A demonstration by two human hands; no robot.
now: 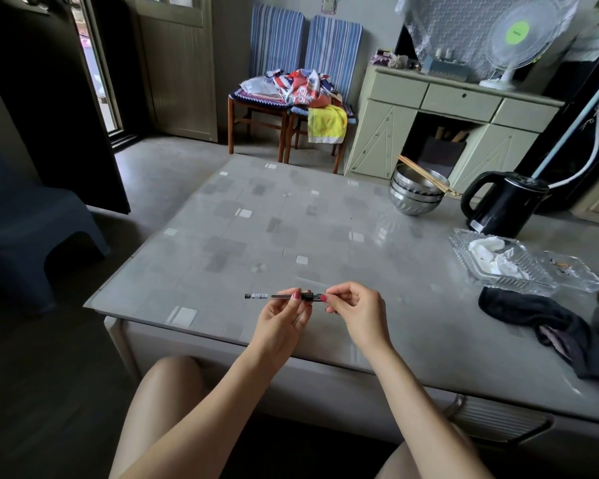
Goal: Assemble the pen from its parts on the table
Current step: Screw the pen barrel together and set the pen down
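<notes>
Your left hand [280, 314] and right hand [355, 305] pinch the pen [281, 296] level above the table [325, 219]; glass trays [498, 264] and a black cloth [533, 319] lie at three o'clock.

Two striped chairs [305, 81], green cabinet [457, 126], grey floor [173, 174].

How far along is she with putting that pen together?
Mostly done, it seems: the pen already reads as one long piece, with no loose parts visible on the table. Right now the left hand steadies it while the right hand works its right end. Probably only tightening remains.
</notes>
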